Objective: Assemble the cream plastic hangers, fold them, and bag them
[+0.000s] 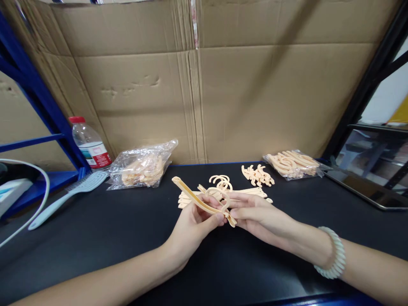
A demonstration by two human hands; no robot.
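Between my hands, above the black table (127,246), is a long peach plastic strip (191,196) with a curved hook piece (225,199) at its right end. My left hand (194,225) is closed round the strip, thumb near the joint. The fingers of my right hand (255,212) pinch the parts at that same end, close to my left fingertips. Just behind my hands lie more flat peach strips (251,193), partly hidden, with several loose curved hooks (221,180) at their back. A heap of small peach pieces (257,175) sits behind and to the right.
Clear bags of peach parts lie at back left (143,168) and back right (293,163). At the left are a red-capped bottle (92,146), a pale blue hairbrush (72,195) and a white cable (46,191). A dark tablet (366,187) lies at the right. Cardboard (255,93) stands behind.
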